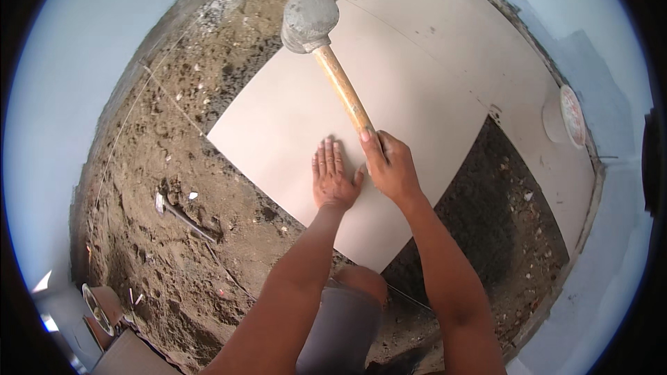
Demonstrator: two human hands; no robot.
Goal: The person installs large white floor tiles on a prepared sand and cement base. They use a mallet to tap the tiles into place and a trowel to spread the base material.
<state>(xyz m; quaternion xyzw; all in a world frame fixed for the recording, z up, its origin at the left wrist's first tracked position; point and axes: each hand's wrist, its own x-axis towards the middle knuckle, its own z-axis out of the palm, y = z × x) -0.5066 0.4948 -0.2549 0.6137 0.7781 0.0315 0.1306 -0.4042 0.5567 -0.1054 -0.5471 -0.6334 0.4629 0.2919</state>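
Observation:
My right hand (392, 167) is closed round the wooden handle of a rubber mallet (340, 87). The mallet's grey, rounded head (310, 21) is raised over the far left part of a large cream floor tile (278, 121). My left hand (334, 177) lies flat on that tile, fingers stretched out and pointing away from me, with nothing in it. The two hands are close together near the tile's near half. Beneath the tile's left edge lies rough brown sand or mortar (167, 160).
A small hammer (182, 217) lies on the sand at left, near taut strings. Other laid tiles (445, 14) reach to the far right wall. A white bucket (564, 117) stands there. Dark wet bedding (479, 201) shows at right. Another bucket (104, 309) is at lower left.

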